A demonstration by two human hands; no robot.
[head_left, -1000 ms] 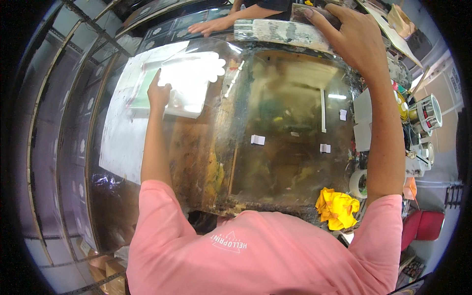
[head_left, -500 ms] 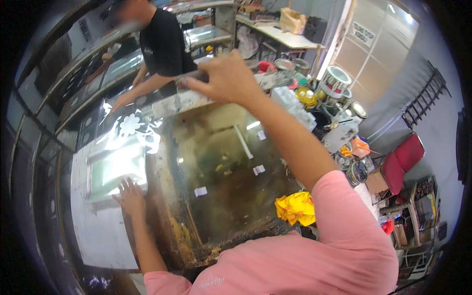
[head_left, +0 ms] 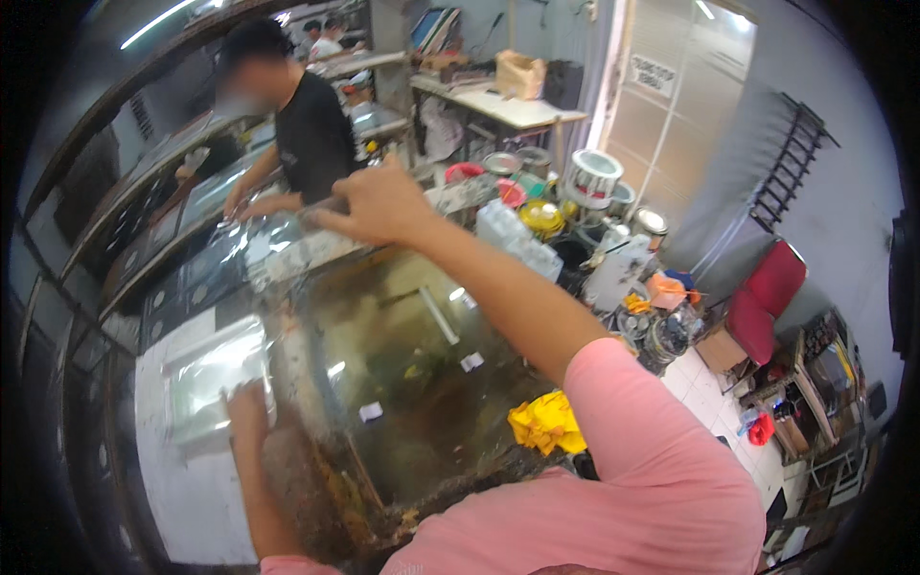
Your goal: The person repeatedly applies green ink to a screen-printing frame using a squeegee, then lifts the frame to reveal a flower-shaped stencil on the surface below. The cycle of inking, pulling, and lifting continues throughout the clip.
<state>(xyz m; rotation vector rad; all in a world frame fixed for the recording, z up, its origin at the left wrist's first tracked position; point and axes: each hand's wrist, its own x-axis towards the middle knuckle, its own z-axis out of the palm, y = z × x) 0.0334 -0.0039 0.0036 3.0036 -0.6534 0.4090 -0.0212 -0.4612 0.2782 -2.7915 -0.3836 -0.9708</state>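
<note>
My left hand (head_left: pixel 247 414) rests at the near right edge of a pale rectangular frame (head_left: pixel 218 376) with a shiny, light-green middle. Its fingers look stretched out, though slightly blurred. Beneath that frame lies a white board (head_left: pixel 182 489). My right hand (head_left: pixel 385 206) is raised over the far side of a stained glass-topped table (head_left: pixel 402 402), its fingers curled round something greyish that I cannot make out. On the glass are a narrow white strip (head_left: pixel 439 316) and small white paper pieces (head_left: pixel 371 412). A crumpled yellow cloth (head_left: pixel 546 423) sits at the table's right edge.
A co-worker in a black shirt (head_left: pixel 316 139) stands across on the left, hands over shiny sheets. Paint cans and tubs (head_left: pixel 592 179) crowd the right, with a red chair (head_left: pixel 757 309) beyond. Metal rack bars (head_left: pixel 72 230) run along the left side.
The view has shifted, so the table and tubs sit further left. The clear film with white flower shapes no longer lies beyond the frame; the co-worker's hands are further back. My left hand stays at the frame.
</note>
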